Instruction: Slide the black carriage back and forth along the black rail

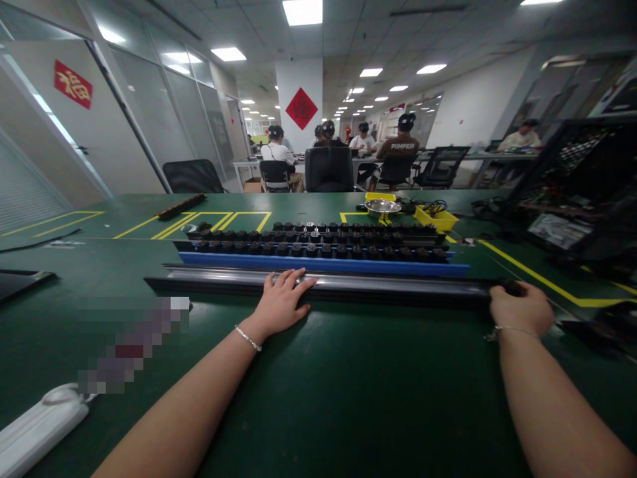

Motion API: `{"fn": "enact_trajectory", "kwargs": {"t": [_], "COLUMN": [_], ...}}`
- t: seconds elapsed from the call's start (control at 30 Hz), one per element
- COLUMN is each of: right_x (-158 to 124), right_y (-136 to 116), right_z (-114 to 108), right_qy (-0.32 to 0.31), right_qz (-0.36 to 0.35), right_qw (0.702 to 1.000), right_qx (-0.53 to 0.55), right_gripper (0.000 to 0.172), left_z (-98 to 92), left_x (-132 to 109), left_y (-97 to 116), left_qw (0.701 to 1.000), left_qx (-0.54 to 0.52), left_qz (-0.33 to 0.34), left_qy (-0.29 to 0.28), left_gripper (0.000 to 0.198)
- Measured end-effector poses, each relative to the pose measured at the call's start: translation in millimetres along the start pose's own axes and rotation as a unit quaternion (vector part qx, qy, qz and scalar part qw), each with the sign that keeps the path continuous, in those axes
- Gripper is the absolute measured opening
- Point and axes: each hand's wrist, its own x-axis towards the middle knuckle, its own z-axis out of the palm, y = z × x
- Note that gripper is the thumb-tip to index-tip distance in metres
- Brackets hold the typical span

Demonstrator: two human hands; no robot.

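Note:
A long black rail (398,287) with a shiny grey channel lies across the green table in front of me. My left hand (284,299) rests on it left of its middle, fingers spread. At the rail's right end my right hand (522,311) is closed around a small black part (512,287), mostly hidden by the fingers. Whether that part sits in the rail, I cannot tell. Just behind lies a blue rail (323,264), and beyond it are rows of black round-topped parts (311,249) set in rails.
A steel bowl (382,206) and a yellow bin (435,219) with black cables stand behind the rows. A white strap-like item (44,425) lies at front left. Dark equipment (572,199) is at right. Several people sit at tables farther off.

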Motion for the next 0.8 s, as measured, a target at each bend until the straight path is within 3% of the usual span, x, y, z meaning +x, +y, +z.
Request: {"fn": "enact_trajectory", "kwargs": {"t": [0.8], "right_x": [14.3], "right_y": [6.7], "right_z": [-0.7], "right_qy": [0.038], "right_qz": [0.031], "right_qw": [0.999], "right_qx": [0.024], "right_gripper": [0.049], "left_z": [5.7], "left_x": [-3.3], "left_y": [-3.9], "left_qw": [1.000], "left_qx": [0.000], "left_qz": [0.004], "left_qy": [0.012], "left_gripper": [0.049]}}
